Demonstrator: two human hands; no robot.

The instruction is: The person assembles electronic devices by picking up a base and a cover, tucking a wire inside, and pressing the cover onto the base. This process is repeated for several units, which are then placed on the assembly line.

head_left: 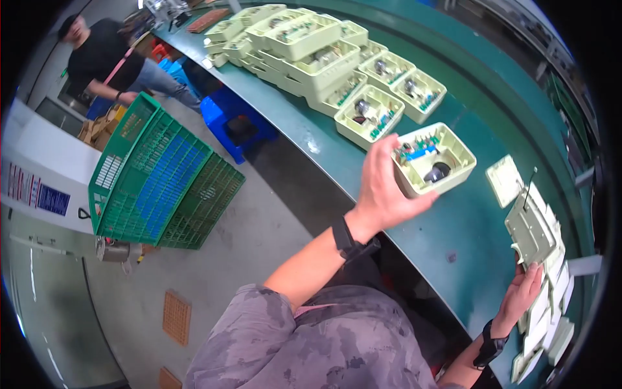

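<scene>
My left hand [382, 185] grips the near side of a pale cream plastic housing [414, 185], tilted a little above the bench. Inside it sit a green circuit board [421, 149] with a blue part and a dark round component [437, 172]. Over at the right, my right hand [523, 292] has its fingers closed on the lower end of a cream plastic cover [532, 227], whose inner side shows. A thin dark wire or stalk [531, 185] sticks up by that cover. More covers [547, 305] lie overlapped in a row under and beside the hand.
Stacked housings [324, 58] with boards fill the far part of the green bench [453, 253]. Left of the bench stand a blue stool [236, 123] and tall green crates [162, 175]. A person [110, 61] in a black top stands behind the crates.
</scene>
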